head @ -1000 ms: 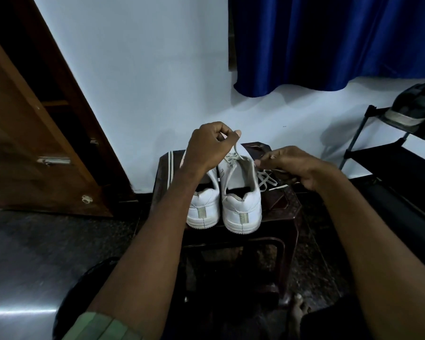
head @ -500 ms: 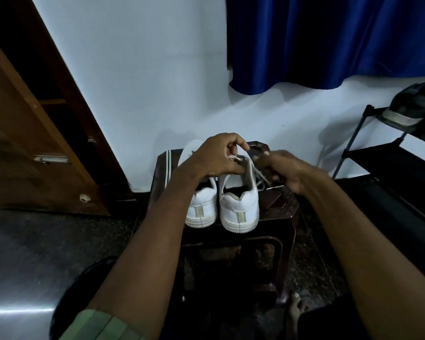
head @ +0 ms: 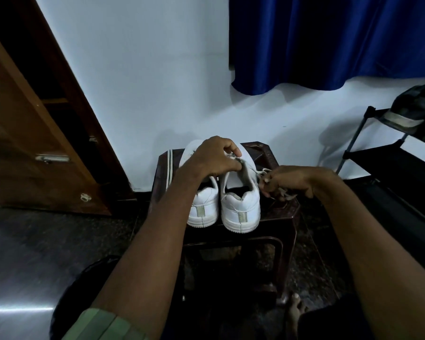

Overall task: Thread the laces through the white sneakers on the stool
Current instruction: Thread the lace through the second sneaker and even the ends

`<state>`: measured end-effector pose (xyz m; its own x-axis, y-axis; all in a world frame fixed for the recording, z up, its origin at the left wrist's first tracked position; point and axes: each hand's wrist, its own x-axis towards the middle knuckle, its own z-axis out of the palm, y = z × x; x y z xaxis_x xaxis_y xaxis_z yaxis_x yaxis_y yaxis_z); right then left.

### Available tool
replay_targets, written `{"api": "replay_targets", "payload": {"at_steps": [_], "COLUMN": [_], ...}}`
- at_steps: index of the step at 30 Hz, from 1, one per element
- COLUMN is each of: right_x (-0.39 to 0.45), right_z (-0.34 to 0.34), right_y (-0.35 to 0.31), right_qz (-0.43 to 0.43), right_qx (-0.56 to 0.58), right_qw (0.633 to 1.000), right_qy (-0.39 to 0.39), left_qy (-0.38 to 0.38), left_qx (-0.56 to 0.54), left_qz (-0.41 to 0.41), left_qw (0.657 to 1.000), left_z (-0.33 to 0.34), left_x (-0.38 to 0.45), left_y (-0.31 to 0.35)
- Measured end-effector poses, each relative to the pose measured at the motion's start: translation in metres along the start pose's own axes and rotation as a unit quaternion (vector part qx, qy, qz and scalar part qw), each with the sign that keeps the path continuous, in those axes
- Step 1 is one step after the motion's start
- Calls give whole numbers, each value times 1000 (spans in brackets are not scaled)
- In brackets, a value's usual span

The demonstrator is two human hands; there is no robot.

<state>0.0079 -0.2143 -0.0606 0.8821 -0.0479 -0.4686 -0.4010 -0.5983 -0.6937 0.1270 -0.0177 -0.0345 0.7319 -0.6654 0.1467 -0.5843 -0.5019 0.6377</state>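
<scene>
Head view: left hand (head: 212, 157) pinches the right sneaker's (head: 241, 204) lace (head: 261, 173); right hand (head: 290, 181) grips its loose end (no legible branding).

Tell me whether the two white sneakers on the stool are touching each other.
Apart at the heels: the head view shows a dark gap between the left sneaker and the right sneaker. Further forward, the left hand hides them.
</scene>
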Motion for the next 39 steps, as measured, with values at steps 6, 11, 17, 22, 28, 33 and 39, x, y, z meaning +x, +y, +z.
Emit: {"api": "replay_targets", "payload": {"at_steps": [6, 11, 17, 22, 28, 33, 39], "right_x": [-13, -20, 9, 22, 9, 22, 29], "right_z": [-5, -11, 10, 20, 5, 17, 22], "right_y": [-13, -2, -6, -17, -36, -18, -21], "right_qz": [-26, -27, -65, -39, -120, -100, -141], "right_qx": [-150, 30, -98, -122, 314, 2, -83], "right_qw": [988, 995, 924, 918, 897, 953, 938], "right_qy": [19, 96, 365, 374, 288, 285, 304], "left_qy": [-12, -32, -70, -65, -54, -58, -52], "left_qx": [-12, -75, -150, -210, -206, -185, -182], "left_qz": [-1, -13, -52, -114, -85, -60, -57], "left_qw": [1000, 997, 985, 969, 973, 979, 980], "left_z": [-1, -8, -18, -19, -16, -13, -11], "left_x": [1, -1, -4, -4, -3, -1, -1], "left_y": [-2, -3, -1, -2, 1, 4, 3]}}
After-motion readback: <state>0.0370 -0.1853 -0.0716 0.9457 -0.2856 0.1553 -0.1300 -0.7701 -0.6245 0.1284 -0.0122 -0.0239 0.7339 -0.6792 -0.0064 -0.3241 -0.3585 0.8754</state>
